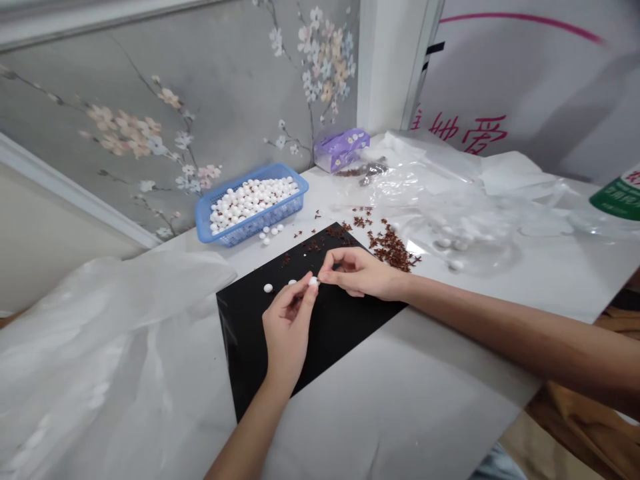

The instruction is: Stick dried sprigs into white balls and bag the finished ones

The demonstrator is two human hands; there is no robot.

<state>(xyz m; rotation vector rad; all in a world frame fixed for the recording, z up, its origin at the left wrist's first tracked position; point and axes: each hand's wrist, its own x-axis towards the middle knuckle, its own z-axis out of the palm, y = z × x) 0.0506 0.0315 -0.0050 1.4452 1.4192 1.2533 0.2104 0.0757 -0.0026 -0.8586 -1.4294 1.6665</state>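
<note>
One small, smooth white ball (313, 282) just above the middle of a flat black rectangular board (345, 327), pinched lightly between thumb and fingertips of the left hand (286, 327), probably to leave one side exposed to the other hand. Right hand (325, 270) at that exposed side, thumb and forefinger brought together, other fingers loosely curled; impossible to tell whether anything tiny sits between those tips. Another white ball (269, 288) resting on the board, left of the left hand, a further one partly hidden behind the fingers.

Just past the board's far right edge, a loose pile of small reddish-brown, spiky pieces (391, 249), with stray ones scattered over the board's far corner, likely for easy picking by the right hand. Beyond the board's far left edge, a light-blue, openwork plastic basket (201, 217) full of white balls, its raised walls presumably a guard against rolling. A few loose balls (266, 235) between basket and board, on the white surface (385, 373). Farther behind the board, a purple patterned packet (345, 148).
</note>
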